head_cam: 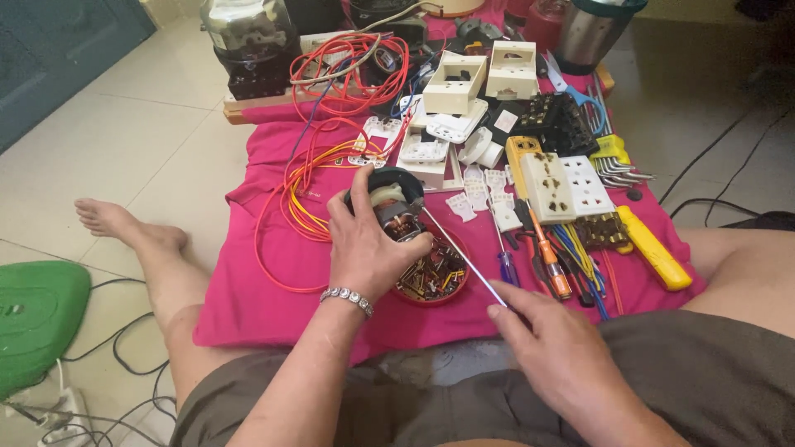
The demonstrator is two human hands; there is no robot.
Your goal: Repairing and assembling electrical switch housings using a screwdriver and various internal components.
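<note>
You are gripping a small electric motor [389, 207] in your left hand [364, 252], fingers wrapped around its black casing, holding it over the pink cloth [248, 306] just above a red dish of small parts [435, 277]. Your right hand [551, 348] is pinching the near end of a long thin screwdriver [464, 257], whose tip is touching the motor's side. Orange wires [290, 199] are lying left of the motor, white socket plates [563, 186] to its right.

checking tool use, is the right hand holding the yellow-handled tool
No, the right hand holds a thin metal screwdriver shaft against the small motor; the yellow-handled tool lies untouched on the pink cloth.
</note>
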